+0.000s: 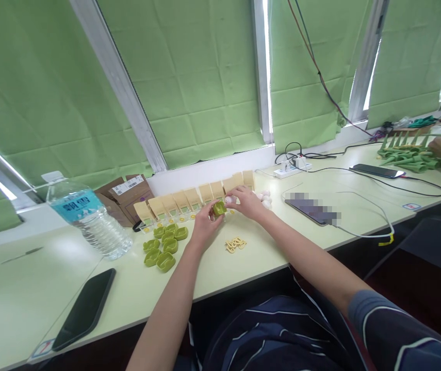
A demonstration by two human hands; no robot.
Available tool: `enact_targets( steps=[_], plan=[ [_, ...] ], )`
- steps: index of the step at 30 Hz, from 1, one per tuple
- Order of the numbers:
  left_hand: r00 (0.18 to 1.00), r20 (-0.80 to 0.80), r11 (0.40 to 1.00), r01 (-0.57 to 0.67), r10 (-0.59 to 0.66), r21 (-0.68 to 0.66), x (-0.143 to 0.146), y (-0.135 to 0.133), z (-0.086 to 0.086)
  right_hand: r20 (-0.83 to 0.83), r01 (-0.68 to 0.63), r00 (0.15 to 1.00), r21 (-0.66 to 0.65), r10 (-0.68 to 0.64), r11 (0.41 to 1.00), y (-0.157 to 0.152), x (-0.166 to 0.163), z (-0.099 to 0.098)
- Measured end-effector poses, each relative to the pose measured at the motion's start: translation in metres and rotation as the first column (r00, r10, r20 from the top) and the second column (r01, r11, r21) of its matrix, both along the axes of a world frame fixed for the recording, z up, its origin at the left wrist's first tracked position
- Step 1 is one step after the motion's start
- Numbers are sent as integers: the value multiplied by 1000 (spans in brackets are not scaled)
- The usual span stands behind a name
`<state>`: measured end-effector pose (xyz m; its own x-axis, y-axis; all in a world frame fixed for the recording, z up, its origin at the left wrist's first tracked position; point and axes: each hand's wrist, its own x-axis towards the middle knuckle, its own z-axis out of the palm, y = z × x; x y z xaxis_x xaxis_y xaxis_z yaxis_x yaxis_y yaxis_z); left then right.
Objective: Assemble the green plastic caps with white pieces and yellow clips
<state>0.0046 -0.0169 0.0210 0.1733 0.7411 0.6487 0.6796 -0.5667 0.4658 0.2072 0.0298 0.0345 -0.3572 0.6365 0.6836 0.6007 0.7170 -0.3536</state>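
Pale green desk (19, 293) under green window blinds. Left hand (205, 224) and right hand (247, 202) meet at desk's far middle, fingertips of both pinched on small olive-green plastic cup (219, 208), held just above surface. Step looks like fitting part into cup; calls for fine fingertip alignment. Heap of like green cups (165, 246) to left, yellow plastic clips (235, 243) near, row of tan paper packets (189, 201) behind. Clear water bottle (88, 219) and black phone (84, 309) well aside; neither blocks hands.

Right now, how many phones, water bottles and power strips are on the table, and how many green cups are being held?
Phones: 3
Water bottle: 1
Power strip: 1
Green cup in the fingers of the left hand: 1
Total: 6
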Motion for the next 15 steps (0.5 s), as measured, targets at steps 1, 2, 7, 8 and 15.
enact_targets(
  steps=[1, 2, 7, 8, 15],
  plan=[
    [1000, -5, 1000, -2, 2, 9, 0, 0, 0, -9, -27, 1000, 11, 27, 1000, 0, -1, 0],
    [1000, -13, 1000, -5, 5, 22, -1, 0, 0, -28, -55, 998, 15, 55, 998, -1, -3, -1],
    [997, -40, 994, -57, 61, 97, -1, 0, 2, -204, -196, 962, -61, 180, 979, -3, -7, -2],
    [997, -34, 992, -69, 73, 108, -1, -1, 3, -230, -224, 952, -83, 200, 971, -4, -8, -2],
    [995, 13, 988, -104, 103, 114, 1, -4, 4, -331, -343, 903, -166, 275, 925, -10, -14, -3]
  ],
)
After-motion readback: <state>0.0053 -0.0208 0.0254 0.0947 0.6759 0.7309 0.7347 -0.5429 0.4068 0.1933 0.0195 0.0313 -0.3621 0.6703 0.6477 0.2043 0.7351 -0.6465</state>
